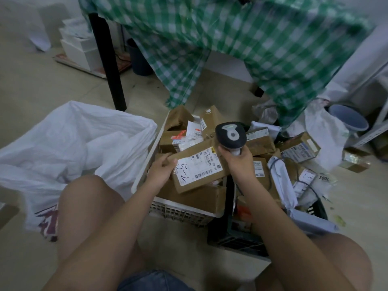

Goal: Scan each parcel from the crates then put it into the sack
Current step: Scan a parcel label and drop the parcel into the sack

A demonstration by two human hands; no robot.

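Note:
My left hand grips the left end of a brown cardboard parcel with a white label marked "5-2", held over the white crate. My right hand grips the handle of a black and grey barcode scanner, whose head sits just above the parcel's right end. The white crate holds several more brown parcels. A black crate to its right holds boxes and grey mailer bags. The open white sack lies on the floor left of the white crate.
A table with a black leg and a green checked cloth stands behind the crates. Loose parcels and plastic bags lie at the right, near a blue-grey bucket. White boxes sit at the back left. My knees frame the bottom.

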